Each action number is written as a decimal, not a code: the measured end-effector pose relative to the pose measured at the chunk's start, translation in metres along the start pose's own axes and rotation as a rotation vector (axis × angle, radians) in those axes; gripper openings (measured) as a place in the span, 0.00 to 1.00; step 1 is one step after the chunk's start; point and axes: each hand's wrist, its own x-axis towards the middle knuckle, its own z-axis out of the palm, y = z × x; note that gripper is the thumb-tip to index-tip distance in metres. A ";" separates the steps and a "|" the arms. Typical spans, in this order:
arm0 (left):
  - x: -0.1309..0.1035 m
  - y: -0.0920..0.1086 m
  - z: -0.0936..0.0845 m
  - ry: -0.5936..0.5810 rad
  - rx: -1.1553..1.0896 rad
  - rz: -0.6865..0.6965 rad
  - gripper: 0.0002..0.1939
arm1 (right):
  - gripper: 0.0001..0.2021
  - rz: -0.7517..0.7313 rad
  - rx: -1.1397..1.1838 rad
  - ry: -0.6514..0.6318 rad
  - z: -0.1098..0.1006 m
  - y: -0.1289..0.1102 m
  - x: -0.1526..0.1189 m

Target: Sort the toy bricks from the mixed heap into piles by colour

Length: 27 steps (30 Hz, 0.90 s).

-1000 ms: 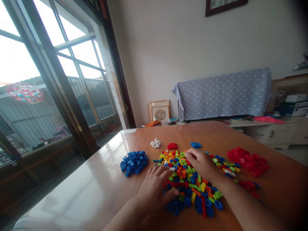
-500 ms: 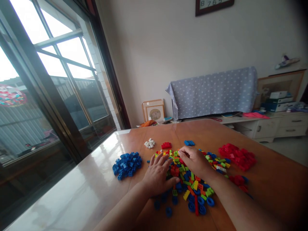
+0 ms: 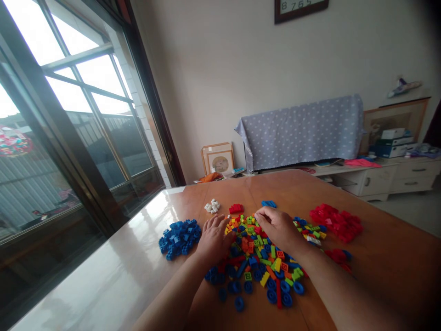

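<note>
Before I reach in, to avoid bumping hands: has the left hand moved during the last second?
Yes. Judged against the pile of white bricks, the left hand has moved forward and is now closer to that pile.

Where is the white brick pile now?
In the head view, the white brick pile lies on the table just left of centre, beyond the left hand.

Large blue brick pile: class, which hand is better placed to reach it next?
Probably the left hand: it is beside the large blue brick pile; the right hand is farther, at the mixed bricks.
</note>
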 end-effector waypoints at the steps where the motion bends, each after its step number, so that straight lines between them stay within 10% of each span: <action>1: -0.002 0.001 -0.004 0.001 -0.011 -0.001 0.20 | 0.13 0.001 0.002 -0.003 0.000 0.000 0.000; 27: -0.043 0.027 -0.036 -0.193 -0.050 -0.016 0.14 | 0.15 0.033 -0.013 -0.099 0.004 0.002 -0.004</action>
